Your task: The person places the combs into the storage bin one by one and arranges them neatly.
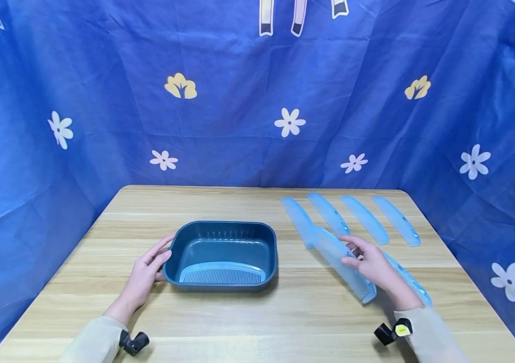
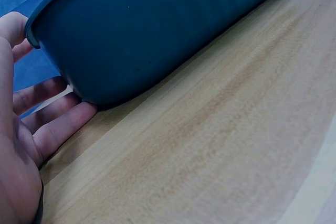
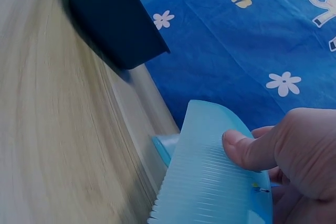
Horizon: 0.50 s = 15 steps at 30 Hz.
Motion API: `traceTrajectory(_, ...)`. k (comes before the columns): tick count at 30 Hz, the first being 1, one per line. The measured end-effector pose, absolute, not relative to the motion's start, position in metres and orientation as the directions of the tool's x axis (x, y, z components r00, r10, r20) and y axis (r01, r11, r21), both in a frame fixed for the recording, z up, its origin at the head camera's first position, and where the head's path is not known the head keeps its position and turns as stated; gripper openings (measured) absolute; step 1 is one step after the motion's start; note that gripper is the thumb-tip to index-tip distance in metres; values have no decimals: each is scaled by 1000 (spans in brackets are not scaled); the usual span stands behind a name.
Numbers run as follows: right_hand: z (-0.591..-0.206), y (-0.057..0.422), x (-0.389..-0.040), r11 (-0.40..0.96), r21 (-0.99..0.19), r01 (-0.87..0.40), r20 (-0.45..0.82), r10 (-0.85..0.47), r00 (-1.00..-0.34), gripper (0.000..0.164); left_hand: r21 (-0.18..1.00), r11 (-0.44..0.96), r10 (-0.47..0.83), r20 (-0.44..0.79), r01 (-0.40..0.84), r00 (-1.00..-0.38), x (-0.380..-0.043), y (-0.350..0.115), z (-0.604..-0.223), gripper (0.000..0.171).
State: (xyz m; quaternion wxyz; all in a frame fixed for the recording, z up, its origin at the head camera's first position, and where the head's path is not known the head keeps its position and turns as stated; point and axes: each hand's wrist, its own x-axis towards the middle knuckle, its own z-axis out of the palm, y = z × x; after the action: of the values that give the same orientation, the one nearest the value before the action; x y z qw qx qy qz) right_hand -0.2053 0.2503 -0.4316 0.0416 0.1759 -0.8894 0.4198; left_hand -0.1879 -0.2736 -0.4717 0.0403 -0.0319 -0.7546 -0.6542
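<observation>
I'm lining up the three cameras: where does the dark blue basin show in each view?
Head: basin left of centre on the table, left hand touching its left end.
Left wrist: basin fills the upper left, fingers at its base.
Right wrist: basin at top left.
Shared landmark: the wooden table.

Bright, even light falls from above and in front — the basin (image 1: 221,252) and the hands lay only soft, short shadows on the counter (image 1: 257,322). The head view is sharp, but its wide lens bows the backdrop (image 1: 239,75) toward the edges. In the right wrist view the counter streaks with blur — the comb (image 3: 210,177) stays crisp.
</observation>
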Motion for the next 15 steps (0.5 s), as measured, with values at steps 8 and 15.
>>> traceTrajectory(8,-430,242,-209,564,-747,-352,242,-262,-934,44,982,162,-4,99,97,-995,-187,-273,-472,48)
traceTrajectory(15,-427,233,-213,556,-742,-374,276,-255,-927,46,982,166,-11,95,92,-995,-186,-272,-470,48)
